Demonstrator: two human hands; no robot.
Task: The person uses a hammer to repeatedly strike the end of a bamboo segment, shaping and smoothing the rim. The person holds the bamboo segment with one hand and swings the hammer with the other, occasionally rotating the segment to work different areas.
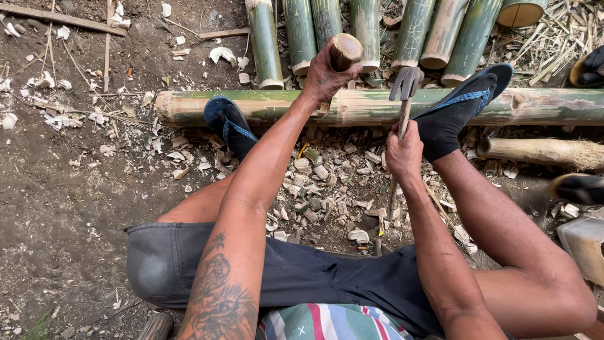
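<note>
Dirt ground; bamboo pole [377,107] lies crosswise.

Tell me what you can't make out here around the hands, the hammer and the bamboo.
All in the head view:
- Tool under the left hand: only a round wooden top shows; the fist hides the rest.
- Long bamboo pole: its right end is cut off by the frame edge.
- Hammer: the right hand covers part of its handle.
- Dark object at the right edge: blurred, unidentifiable.
</note>
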